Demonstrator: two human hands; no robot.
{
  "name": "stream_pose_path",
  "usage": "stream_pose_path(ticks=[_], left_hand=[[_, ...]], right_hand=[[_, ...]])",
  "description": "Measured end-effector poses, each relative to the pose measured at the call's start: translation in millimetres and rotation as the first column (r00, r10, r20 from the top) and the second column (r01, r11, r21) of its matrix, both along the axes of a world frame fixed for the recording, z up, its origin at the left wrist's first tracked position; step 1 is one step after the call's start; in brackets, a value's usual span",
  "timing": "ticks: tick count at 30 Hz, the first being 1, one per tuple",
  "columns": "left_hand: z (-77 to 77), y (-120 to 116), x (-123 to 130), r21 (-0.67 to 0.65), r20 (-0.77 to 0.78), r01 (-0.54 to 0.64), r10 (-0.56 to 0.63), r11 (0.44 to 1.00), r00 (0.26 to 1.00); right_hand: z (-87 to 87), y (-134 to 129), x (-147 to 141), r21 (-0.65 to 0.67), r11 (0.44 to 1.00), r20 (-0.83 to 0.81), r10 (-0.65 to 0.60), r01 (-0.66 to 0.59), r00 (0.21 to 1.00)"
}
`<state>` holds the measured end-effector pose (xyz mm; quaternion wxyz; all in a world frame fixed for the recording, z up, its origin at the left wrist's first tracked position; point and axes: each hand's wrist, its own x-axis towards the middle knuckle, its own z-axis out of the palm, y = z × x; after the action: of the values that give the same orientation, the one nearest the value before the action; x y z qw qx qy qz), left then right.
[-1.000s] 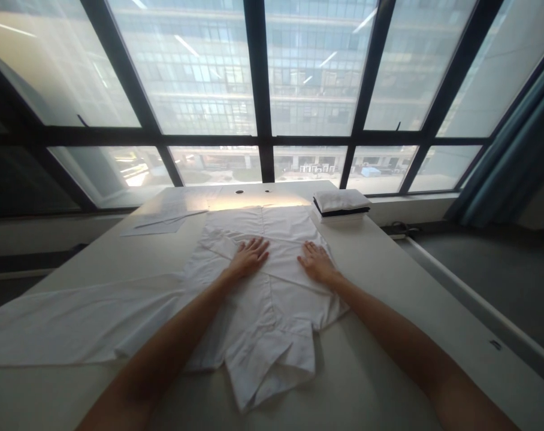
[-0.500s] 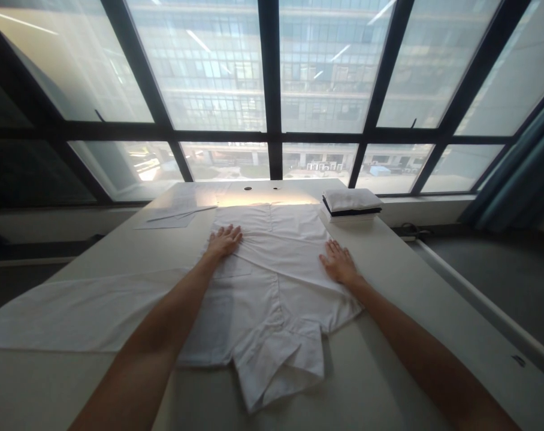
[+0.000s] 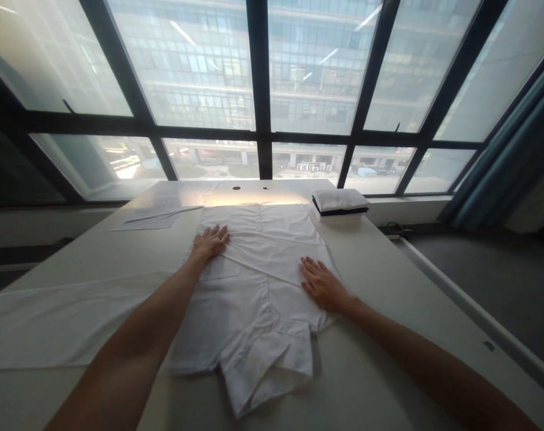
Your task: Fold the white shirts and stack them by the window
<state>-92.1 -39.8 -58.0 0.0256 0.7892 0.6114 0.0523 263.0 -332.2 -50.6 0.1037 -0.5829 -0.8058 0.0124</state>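
A white shirt (image 3: 249,299) lies spread on the white table, its collar towards me and one sleeve (image 3: 74,314) stretched out to the left. My left hand (image 3: 211,242) rests flat on the upper left part of the shirt, fingers spread. On the right part of the cloth lies my right hand (image 3: 323,284), palm down with its fingers stretched out. Creases run across the fabric between the two hands. Neither hand grips anything.
A stack of folded white and black cloth (image 3: 340,202) sits at the table's back right. Sheets of paper (image 3: 155,220) lie at the back left. Beyond the table (image 3: 375,269) stand large windows, with a blue curtain (image 3: 501,149) on the right.
My right hand has moved inward and slightly nearer to me over the shirt, away from its right edge. My left hand stays on the same part of the cloth. The view has shifted slightly.
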Motion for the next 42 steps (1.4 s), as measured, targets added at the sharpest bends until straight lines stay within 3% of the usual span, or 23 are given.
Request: stream_pose_path(ticks=[5,8,11,13,15,17,19,21,23,29,42], left_hand=[[-1.7,1,1,0.004,0.002,-0.004,0.004,1.000,1.000],[-2.9,3,2,0.001,0.007,-0.007,0.007,1.000,1.000],[-3.7,4,1,0.014,0.016,0.000,0.000,1.000,1.000],[-3.7,4,1,0.022,0.019,0.006,-0.007,1.000,1.000],[-3.1,3,1,0.022,0.022,0.005,-0.005,1.000,1.000],[-2.4,2,1,0.011,0.020,0.000,0.000,1.000,1.000],[-1.9,2,1,-0.001,0.014,-0.001,0.001,1.000,1.000],[-1.9,2,1,-0.003,0.011,0.001,-0.001,1.000,1.000],[-2.4,3,1,0.002,0.011,-0.003,0.003,1.000,1.000],[-3.9,5,0,0.021,0.032,-0.008,0.007,1.000,0.999],[-2.4,6,0,0.021,0.050,-0.011,0.010,1.000,0.999]], right_hand=[[-4.0,-57,20,-0.120,0.989,-0.096,0.072,-0.084,0.993],[-8.1,-82,42,-0.122,0.989,-0.260,0.051,-0.085,0.964],[-13.2,-87,69,-0.044,0.984,-0.518,-0.171,0.173,0.838],[-15.8,-81,84,0.013,0.919,-0.633,-0.297,0.393,0.715],[-17.2,-71,91,0.052,0.869,-0.662,-0.339,0.492,0.668],[-17.2,-64,89,0.086,0.890,-0.615,-0.306,0.447,0.727],[-16.0,-63,80,0.090,0.957,-0.494,-0.197,0.275,0.847],[-13.8,-65,67,0.023,0.997,-0.338,-0.062,0.074,0.939],[-11.1,-69,58,-0.070,0.997,-0.222,0.007,-0.023,0.975],[-5.5,-71,53,-0.136,0.991,-0.156,-0.032,0.011,0.987],[-3.5,-71,52,-0.135,0.991,-0.142,-0.034,0.014,0.989]])
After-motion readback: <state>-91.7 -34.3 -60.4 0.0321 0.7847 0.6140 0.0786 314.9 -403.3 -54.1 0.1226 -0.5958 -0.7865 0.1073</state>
